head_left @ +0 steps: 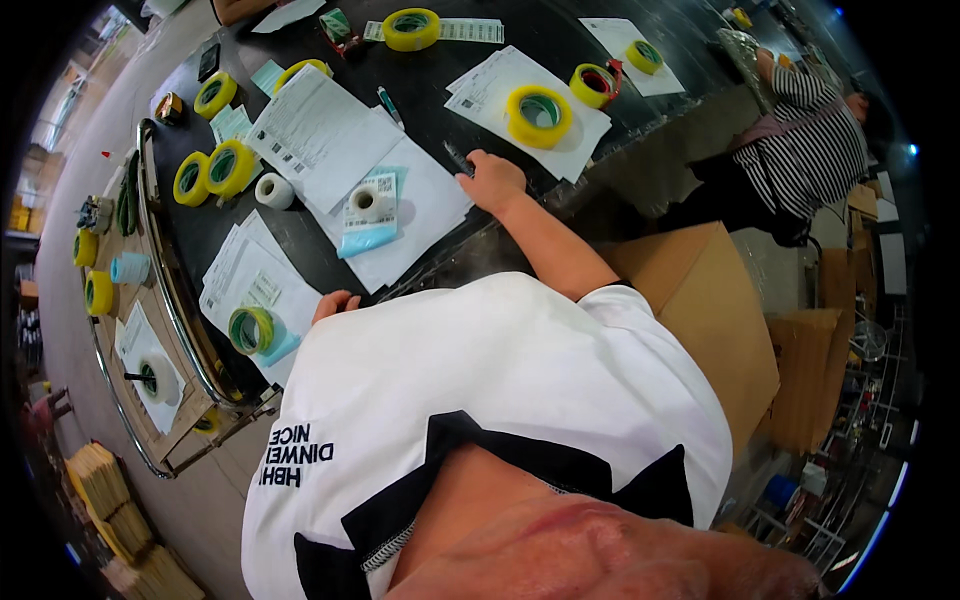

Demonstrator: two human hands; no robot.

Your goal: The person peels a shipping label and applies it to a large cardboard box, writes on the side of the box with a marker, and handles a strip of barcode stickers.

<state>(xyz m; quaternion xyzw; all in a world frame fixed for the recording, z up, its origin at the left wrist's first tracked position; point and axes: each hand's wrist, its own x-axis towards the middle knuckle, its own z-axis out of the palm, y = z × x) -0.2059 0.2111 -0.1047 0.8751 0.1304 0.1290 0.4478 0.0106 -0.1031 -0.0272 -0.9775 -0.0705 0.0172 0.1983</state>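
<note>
My right hand (497, 181) rests at the near edge of the black table, its fingers closed on a slim dark tool (458, 157) whose kind I cannot make out. Left of it lie printed sheets (325, 135), with a blue packet (368, 238) bearing a label and a small white roll (366, 201) on top. Only part of my left hand (336, 304) shows at the table edge, beside papers that carry a roll of tape (251, 329). My shirt covers the rest of that hand, and what its fingers do is hidden.
A yellow tape roll (538, 116) sits on papers to the right; several more lie about the table. A teal-and-white pen (389, 104) lies farther back. A metal-railed cart (150, 300) stands left, a large cardboard box (695, 320) right. A person in stripes (800, 140) is beyond.
</note>
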